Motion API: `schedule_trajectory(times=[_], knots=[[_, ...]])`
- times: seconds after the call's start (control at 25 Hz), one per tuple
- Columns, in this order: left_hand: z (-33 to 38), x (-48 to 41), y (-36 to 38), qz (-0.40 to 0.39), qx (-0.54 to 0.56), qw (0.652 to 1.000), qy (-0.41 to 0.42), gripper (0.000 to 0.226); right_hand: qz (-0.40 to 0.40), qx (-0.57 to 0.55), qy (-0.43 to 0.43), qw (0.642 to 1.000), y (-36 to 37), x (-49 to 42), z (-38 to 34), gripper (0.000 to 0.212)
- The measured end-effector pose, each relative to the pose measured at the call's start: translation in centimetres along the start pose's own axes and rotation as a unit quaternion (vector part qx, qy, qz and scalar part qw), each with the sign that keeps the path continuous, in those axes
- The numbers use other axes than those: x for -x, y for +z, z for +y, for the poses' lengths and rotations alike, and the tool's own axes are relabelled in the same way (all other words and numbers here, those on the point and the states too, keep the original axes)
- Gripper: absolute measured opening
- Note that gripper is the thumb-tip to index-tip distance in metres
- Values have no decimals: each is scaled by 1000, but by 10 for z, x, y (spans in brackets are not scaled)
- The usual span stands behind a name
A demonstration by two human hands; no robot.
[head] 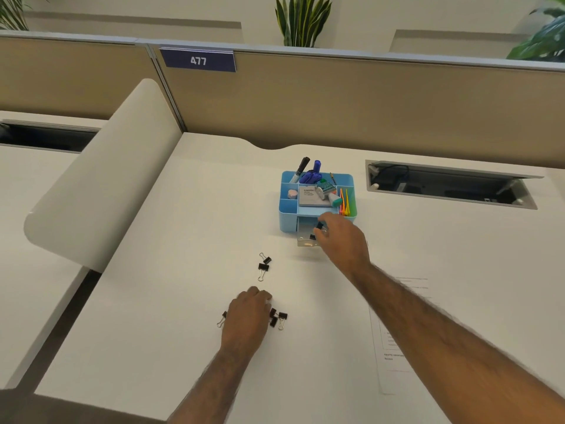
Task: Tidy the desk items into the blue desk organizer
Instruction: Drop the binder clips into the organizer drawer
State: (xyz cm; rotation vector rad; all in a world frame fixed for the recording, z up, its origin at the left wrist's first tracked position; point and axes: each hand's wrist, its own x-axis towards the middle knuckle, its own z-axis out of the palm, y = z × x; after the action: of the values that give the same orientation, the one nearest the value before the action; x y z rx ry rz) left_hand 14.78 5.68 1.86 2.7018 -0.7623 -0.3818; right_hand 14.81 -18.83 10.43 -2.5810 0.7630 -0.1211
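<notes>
The right hand (339, 240) pinches a black binder clip (319, 225) in its grip, just over the clear drawer (305, 241) that stands open at the front of the blue desk organizer (287, 206) (a second clip (312, 237) lies inside). At 7 o'clock from it, the left hand (247, 316) rests curled on the table (153, 301) among loose clips (279, 319); I cannot tell whether its grip holds one. A pair of clips (263, 266) lies at its 12 o'clock.

The left hand (247, 320) partly covers binder clips (280, 318); print on the paper (391, 374) is unreadably blurred.
</notes>
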Motion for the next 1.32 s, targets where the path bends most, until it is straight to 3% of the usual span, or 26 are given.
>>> schedule_trajectory(times=[0.08,0.28,0.36,0.52,0.8,1.04,1.32], knots=[[-2,-14,-9,25,27,999,-34,26,-2,-32,-24,999,16,28,1,20],[3,-55,-21,31,50,995,-83,37,-195,5,-91,977,80,109,2,30],[7,-66,-19,26,46,993,-102,40,-222,37,-108,968,93,121,0,32],[12,-77,-15,13,42,991,-127,42,-193,69,-118,972,99,124,-7,22],[13,-79,-18,6,13,992,-128,24,-167,89,-100,977,96,123,-7,21],[16,-67,-27,63,160,975,-139,20,-155,69,-96,981,96,121,2,17],[50,-90,-48,84,229,969,-45,27,-123,16,-68,990,102,123,8,11]])
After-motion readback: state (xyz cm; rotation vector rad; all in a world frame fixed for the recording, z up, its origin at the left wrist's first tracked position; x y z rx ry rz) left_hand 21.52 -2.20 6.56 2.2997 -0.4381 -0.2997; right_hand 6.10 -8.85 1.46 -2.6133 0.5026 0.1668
